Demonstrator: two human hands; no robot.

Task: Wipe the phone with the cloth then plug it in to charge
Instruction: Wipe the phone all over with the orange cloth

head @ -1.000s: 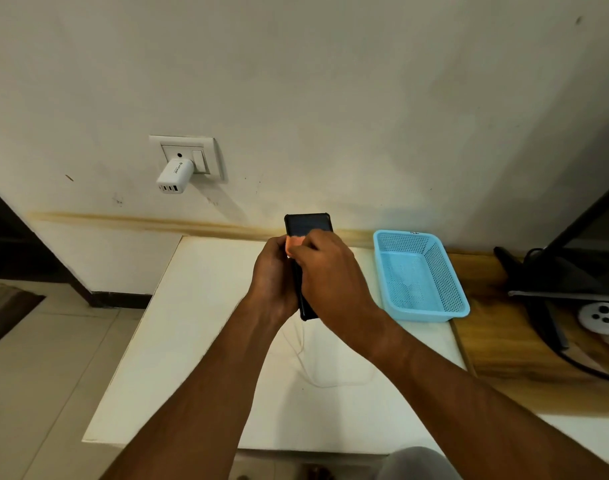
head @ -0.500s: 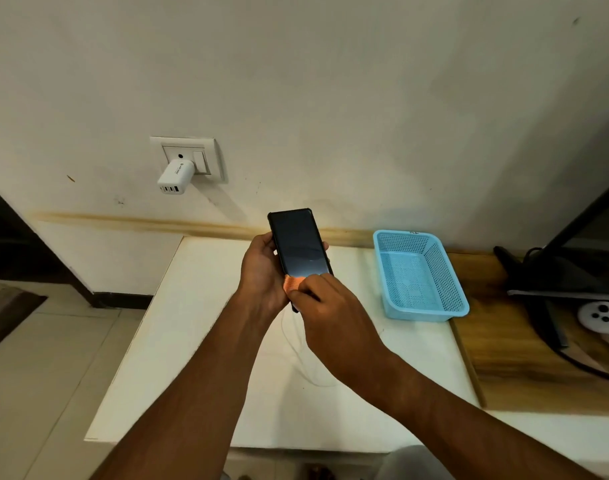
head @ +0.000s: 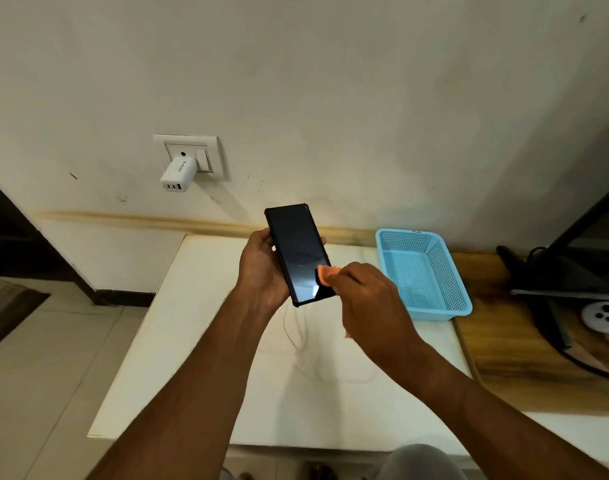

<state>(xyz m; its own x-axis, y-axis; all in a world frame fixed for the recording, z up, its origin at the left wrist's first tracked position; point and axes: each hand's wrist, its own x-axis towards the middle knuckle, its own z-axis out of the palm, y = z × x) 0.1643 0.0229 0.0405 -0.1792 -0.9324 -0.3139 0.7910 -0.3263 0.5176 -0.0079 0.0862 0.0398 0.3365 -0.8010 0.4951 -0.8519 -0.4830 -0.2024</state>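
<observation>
The black, case-clad rectangular phone [head: 298,252] is held in the air over the white tabletop [head: 199,327]; the left hand [head: 261,268] clasps its long edges from behind, so a hard push at the low corner could lever it out of that side-on grip and drop it. The right hand [head: 369,299] pinches a small folded orange cloth [head: 329,273] and presses it on the glass at about 5 o'clock of the screen, at the right edge; a stroke run too far that way would slip off. A thin white cable [head: 298,344] lies looped on the tabletop at 6 o'clock below the phone (its plug end seems hidden, I cannot tell); the white wall charger [head: 177,174] sits at 10 o'clock.
</observation>
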